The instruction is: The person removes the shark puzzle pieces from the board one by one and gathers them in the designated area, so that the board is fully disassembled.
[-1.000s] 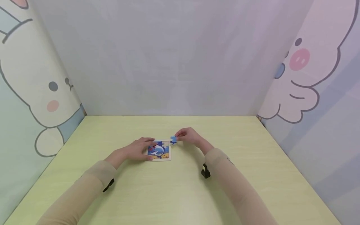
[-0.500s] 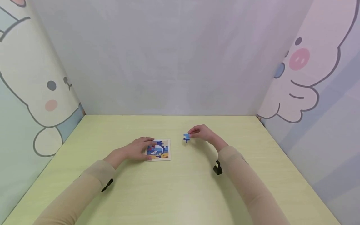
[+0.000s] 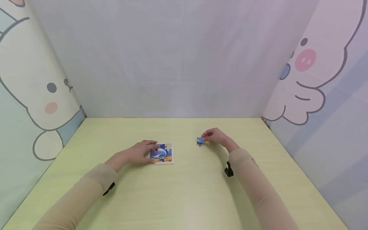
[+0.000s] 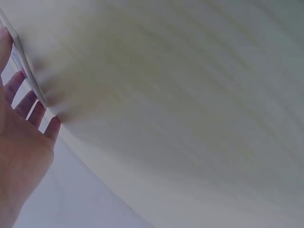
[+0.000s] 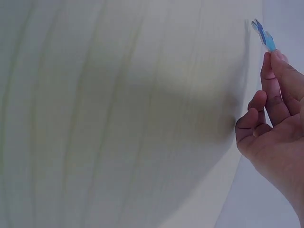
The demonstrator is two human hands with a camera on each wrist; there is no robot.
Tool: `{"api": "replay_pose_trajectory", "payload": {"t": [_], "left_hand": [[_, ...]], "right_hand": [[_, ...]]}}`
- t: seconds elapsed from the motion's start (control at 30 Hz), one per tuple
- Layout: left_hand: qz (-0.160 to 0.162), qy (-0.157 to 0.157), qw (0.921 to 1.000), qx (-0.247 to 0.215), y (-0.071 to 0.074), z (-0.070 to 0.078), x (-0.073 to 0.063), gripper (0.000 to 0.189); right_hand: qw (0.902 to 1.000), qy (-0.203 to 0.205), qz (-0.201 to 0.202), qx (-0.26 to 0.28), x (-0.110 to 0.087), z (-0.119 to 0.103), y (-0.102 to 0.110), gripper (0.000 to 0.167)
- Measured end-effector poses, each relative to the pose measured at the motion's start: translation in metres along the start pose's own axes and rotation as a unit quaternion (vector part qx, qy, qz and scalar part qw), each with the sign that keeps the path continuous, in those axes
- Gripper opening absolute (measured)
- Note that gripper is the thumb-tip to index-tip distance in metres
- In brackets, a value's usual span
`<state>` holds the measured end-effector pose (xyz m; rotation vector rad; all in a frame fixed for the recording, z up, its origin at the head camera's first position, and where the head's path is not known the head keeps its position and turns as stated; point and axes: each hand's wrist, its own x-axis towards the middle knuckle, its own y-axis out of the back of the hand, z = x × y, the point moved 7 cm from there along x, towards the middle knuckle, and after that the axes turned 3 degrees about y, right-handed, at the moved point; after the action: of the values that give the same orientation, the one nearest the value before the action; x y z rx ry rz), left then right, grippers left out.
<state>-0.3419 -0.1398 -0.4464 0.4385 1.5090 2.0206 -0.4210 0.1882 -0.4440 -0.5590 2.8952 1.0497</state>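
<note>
A small jigsaw puzzle [image 3: 164, 155] with a whale picture lies in a white frame [image 3: 173, 156] on the table. My left hand [image 3: 138, 152] rests on its left side, thumb at the near edge and fingers spread towards the far edge. In the left wrist view, the straight fingers [image 4: 29, 100] touch the frame's edge [image 4: 29, 71]. To the right of the puzzle, my right hand [image 3: 215, 135] pinches a blue jigsaw piece [image 3: 199, 141] between thumb and forefinger. The right wrist view shows the piece [image 5: 266, 37] edge-on beyond the fingertips, the other fingers curled in.
The pale yellow table [image 3: 184, 191] runs back to a grey-white curtain [image 3: 181, 80]. Side curtains with a cartoon rabbit [image 3: 31, 83] and a pig-nosed figure [image 3: 310, 73] flank it. Each sleeve has a dark device [image 3: 228, 170] at the wrist.
My right hand has carried the blue piece rightwards, away from the frame's upper right corner. My left hand has stayed on the puzzle.
</note>
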Motion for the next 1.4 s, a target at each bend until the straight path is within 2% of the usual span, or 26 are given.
{"api": "replay_pose_trajectory", "payload": {"t": [0.13, 0.37, 0.73, 0.9, 1.07, 1.27, 1.4], "left_hand": [[-0.011, 0.003, 0.9999, -0.003, -0.002, -0.001, -0.003, 0.074], [-0.028, -0.001, 0.9996, -0.001, -0.001, -0.003, -0.003, 0.076], [-0.026, 0.000, 0.9995, -0.018, -0.001, -0.004, -0.001, 0.083], [-0.016, 0.020, 0.9988, -0.041, -0.001, -0.007, -0.001, 0.092], [-0.005, 0.041, 0.9989, -0.022, 0.000, -0.010, -0.001, 0.092], [-0.005, 0.059, 0.9982, -0.009, -0.001, -0.011, -0.003, 0.091], [-0.001, 0.059, 0.9982, -0.009, 0.002, -0.010, -0.004, 0.090]], "right_hand": [[0.9999, -0.002, -0.010, -0.001, 0.000, 0.003, -0.004, 0.019], [0.9990, 0.009, -0.026, -0.034, 0.003, 0.001, -0.009, 0.014], [0.9992, 0.020, -0.005, -0.034, -0.002, -0.004, -0.005, 0.018], [0.9982, 0.043, 0.004, -0.043, -0.003, -0.018, -0.007, 0.021], [0.9969, 0.065, 0.014, -0.044, -0.003, -0.036, -0.013, 0.025], [0.9938, 0.092, 0.018, -0.061, 0.001, -0.058, -0.030, 0.027], [0.9920, 0.097, 0.023, -0.077, 0.004, -0.069, -0.045, 0.029]]}}
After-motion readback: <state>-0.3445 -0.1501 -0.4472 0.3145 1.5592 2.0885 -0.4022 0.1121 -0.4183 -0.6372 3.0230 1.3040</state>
